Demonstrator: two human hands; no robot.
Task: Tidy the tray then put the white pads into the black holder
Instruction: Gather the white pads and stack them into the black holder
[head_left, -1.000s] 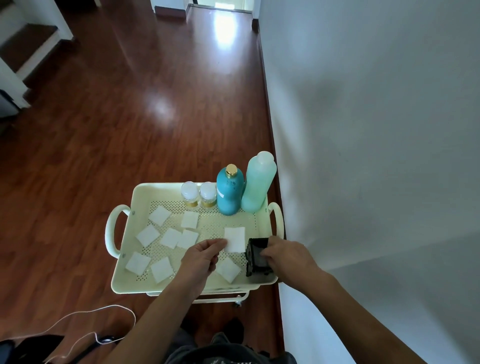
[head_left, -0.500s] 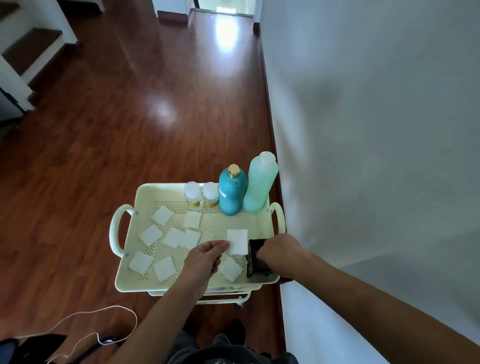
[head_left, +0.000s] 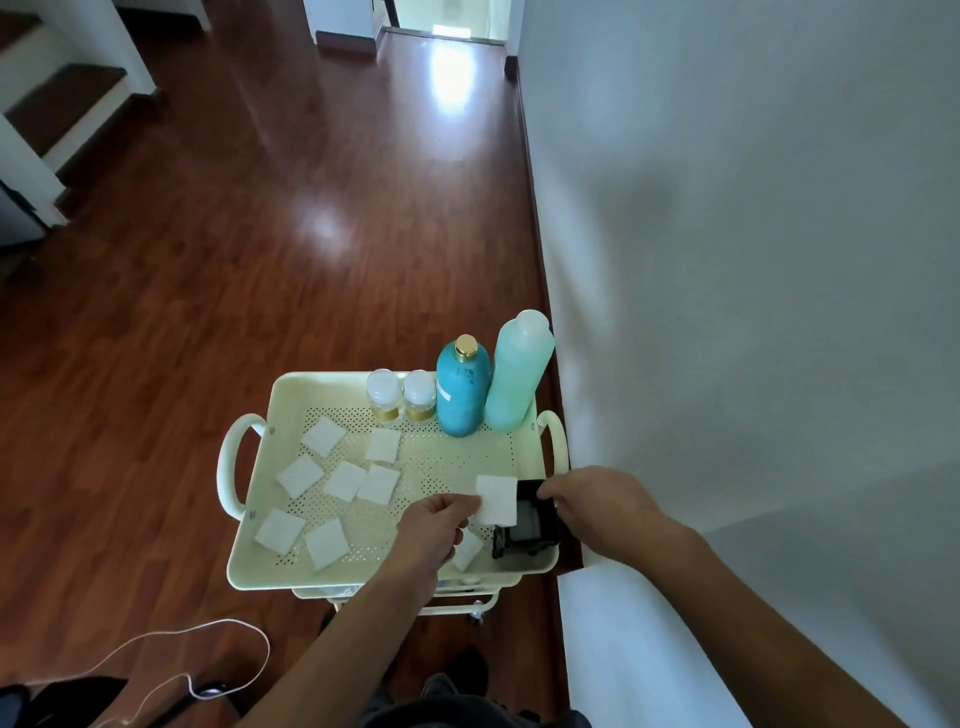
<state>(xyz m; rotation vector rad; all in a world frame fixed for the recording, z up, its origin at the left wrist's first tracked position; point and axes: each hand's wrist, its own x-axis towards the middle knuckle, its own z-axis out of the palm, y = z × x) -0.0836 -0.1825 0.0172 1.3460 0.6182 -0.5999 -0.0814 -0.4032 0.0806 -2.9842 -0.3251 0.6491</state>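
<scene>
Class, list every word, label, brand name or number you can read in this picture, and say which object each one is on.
No text can be read anywhere.
Dark teal bottle: dark specks on its front, too blurred to read as letters.
Pale green bottle: no label shows.
Two small jars: gold bands, no legible print.
Black holder and white pads: no markings.

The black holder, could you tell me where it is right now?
The black holder sits in the near right corner of the tray, gripped by the right hand, beside the white pad the left hand pinches.
</scene>
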